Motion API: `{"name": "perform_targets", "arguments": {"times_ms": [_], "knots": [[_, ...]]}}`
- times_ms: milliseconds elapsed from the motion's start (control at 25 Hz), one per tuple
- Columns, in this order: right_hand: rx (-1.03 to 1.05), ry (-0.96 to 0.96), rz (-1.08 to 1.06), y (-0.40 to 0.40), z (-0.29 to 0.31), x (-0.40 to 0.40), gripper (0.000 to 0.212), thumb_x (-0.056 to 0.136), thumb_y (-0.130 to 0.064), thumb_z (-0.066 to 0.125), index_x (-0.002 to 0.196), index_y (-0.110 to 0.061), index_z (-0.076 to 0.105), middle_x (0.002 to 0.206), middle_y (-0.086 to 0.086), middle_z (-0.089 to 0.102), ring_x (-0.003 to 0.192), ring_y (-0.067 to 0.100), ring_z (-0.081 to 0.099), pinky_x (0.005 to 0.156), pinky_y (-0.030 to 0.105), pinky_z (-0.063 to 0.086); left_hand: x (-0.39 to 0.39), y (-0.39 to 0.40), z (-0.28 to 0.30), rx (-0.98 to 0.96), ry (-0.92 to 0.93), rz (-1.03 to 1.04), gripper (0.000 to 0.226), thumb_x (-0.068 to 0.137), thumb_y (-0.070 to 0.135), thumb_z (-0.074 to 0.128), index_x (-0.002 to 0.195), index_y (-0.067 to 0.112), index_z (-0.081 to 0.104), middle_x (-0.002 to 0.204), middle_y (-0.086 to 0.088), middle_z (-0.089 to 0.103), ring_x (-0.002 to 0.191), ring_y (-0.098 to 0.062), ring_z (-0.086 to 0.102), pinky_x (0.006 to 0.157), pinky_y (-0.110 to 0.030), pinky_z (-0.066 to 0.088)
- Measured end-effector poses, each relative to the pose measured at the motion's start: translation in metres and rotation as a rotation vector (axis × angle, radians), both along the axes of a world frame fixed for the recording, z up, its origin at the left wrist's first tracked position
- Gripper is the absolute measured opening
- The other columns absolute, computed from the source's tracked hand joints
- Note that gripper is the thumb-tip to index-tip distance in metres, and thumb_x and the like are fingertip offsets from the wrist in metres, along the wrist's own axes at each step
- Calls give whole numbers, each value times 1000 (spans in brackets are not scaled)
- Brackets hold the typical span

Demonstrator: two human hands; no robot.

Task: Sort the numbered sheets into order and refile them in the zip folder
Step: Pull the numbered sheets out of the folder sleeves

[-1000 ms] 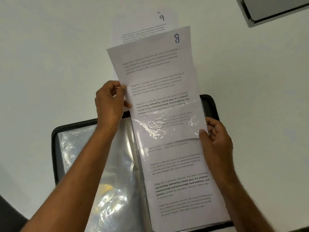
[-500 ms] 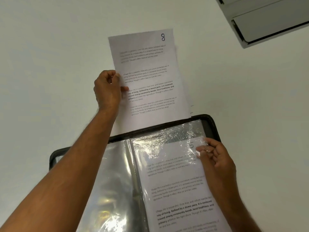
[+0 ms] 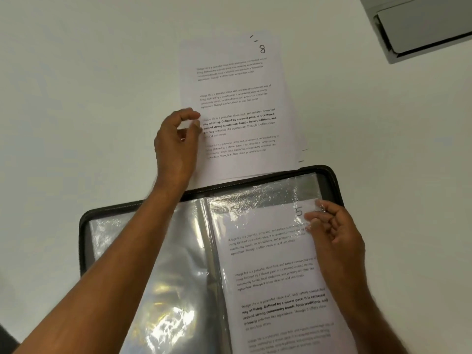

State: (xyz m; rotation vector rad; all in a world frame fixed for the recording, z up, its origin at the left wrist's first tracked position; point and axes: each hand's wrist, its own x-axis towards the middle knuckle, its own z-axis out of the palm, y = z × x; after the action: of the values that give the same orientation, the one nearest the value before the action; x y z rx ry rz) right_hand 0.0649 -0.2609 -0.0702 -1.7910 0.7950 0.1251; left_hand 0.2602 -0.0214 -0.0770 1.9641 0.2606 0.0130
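While sheet 8 [image 3: 237, 108] lies on top of a small pile on the bench [image 3: 89, 85], just beyond the far rim of the open zip folder [image 3: 334, 182], the step in hand looks like emptying the sleeves, not yet refiling; the left hand [image 3: 176, 141] sits at that sheet's left edge, its grip curled with thumb and forefinger nearly closed, and a sliver of white shows between them, though whether it actually pinches the paper I cannot tell; the right hand [image 3: 334, 233] has its fingertips [image 3: 313, 215] at the top right corner of sheet 5 [image 3: 278, 264], which sits inside the right-hand clear sleeve [image 3: 265, 192], apparently pinching the sleeve mouth or the paper corner; the next move probably calls for drawing sheet 5 upward out of the sleeve while the plastic is held back, then laying it on the pile; the sleeve opens toward the far rim, so the pile sits close in the sheet's path; open bench lies left and right of the pile; a grey box-like object [image 3: 421, 29] occupies the far right corner, well apart.
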Motion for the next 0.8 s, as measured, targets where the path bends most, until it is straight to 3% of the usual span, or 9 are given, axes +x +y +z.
{"name": "perform_targets", "arguments": {"times_ms": [120,280,400,520,680,800], "knots": [[16,-2,16,3,10,1,30,99,-13,62,127,-26,62,101,-11,75,82,1,71,64,9,52,-53,6,5,197,-90,-171,16,103,16,58,116,20,68,119,9,62,104,-5,62,88,-19,50],[79,55,135,12,26,4,18,101,-24,61,118,-28,66,100,-12,76,79,2,72,60,10,52,-121,20,5,319,-48,-254,15,102,18,61,114,22,69,112,11,57,108,-4,56,91,-25,50],[94,69,273,25,38,7,15,102,-33,58,110,-27,70,98,-16,76,80,3,72,64,13,53,-164,29,9,221,88,-215,18,102,21,62,117,29,68,110,16,62,100,-7,63,80,-25,55],[195,72,342,46,52,9,17,101,-37,59,104,-25,71,98,-15,77,80,9,74,67,19,57,-189,38,16,65,241,-118,23,101,24,62,121,33,65,107,17,70,97,-9,69,81,-25,58],[390,31,440,79,67,8,24,95,-39,64,98,-17,73,93,-8,78,86,6,72,70,7,49,-196,49,22,-132,343,-43,26,102,25,59,128,24,62,113,6,73,92,-17,74,86,-34,59],[506,9,486,104,67,4,19,96,-28,67,106,-12,73,97,-3,77,89,9,72,76,15,54,-197,56,30,-204,379,-27,24,105,28,53,127,22,63,111,6,74,89,-13,74,79,-26,57]]}}
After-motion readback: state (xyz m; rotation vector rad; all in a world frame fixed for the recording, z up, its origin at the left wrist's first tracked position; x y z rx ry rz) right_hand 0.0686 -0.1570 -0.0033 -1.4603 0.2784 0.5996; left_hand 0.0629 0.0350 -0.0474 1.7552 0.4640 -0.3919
